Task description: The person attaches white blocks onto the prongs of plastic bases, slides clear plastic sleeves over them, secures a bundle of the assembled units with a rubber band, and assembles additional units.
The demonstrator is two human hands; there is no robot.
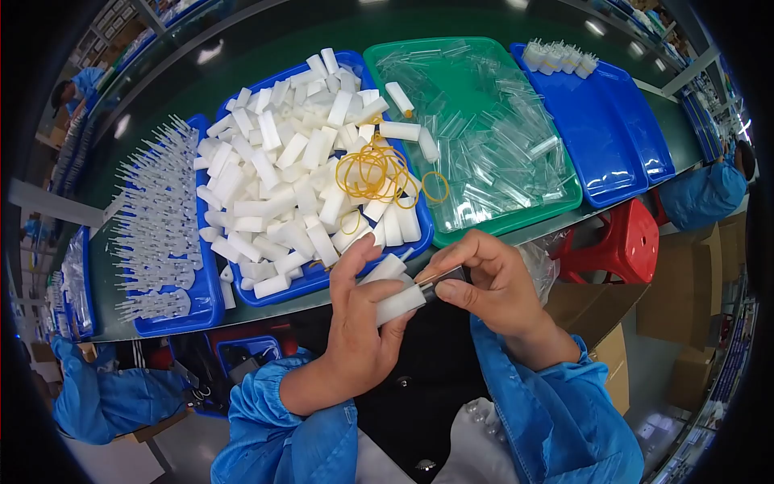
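Note:
My left hand (355, 331) grips a white foam block (395, 302) just in front of the table edge. My right hand (492, 282) pinches a thin dark rod-like piece (447, 278) against the end of that block. Both forearms wear blue sleeves. Directly beyond my hands a blue tray (318, 278) is heaped with white foam blocks (282, 177), and several yellow rubber bands (379, 173) lie on the pile.
A green tray (556, 198) of clear plastic tubes sits right of the foam. Two empty-looking blue trays (601, 121) follow, with small white parts (556, 55) at the back. At left, a blue tray (205, 298) holds clear pointed pieces (157, 218). A red stool (621, 242) and cardboard boxes (677, 298) stand at right. Other people in blue work nearby.

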